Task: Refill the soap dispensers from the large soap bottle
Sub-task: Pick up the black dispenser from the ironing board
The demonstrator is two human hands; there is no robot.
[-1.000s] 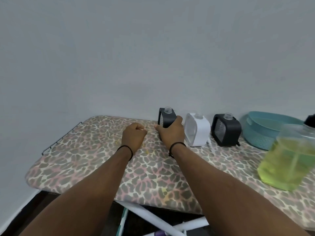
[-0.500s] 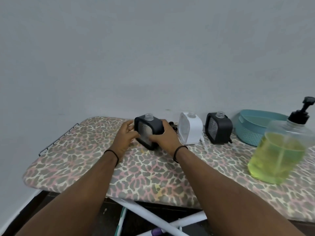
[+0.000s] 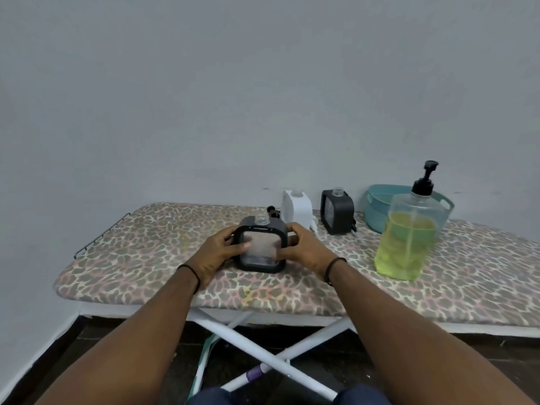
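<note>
We are holding black dispenser (image 3: 261, 247) mid-frame, left hand (image 3: 216, 253) and right hand (image 3: 304, 249) both clamped on it. Next, probably: bringing big soap bottle (image 3: 409, 233) from right, pouring into open neck.

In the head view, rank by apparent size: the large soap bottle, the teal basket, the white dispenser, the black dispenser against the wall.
1. Large soap bottle, nearer the camera.
2. Teal basket, partly hidden behind it, so unsure.
3. White dispenser and black dispenser: look alike.

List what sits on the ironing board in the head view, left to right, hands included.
left hand → held black dispenser → right hand → white dispenser → second black dispenser → large soap bottle. The teal basket overlaps the bottle, so its place is unclear.
</note>
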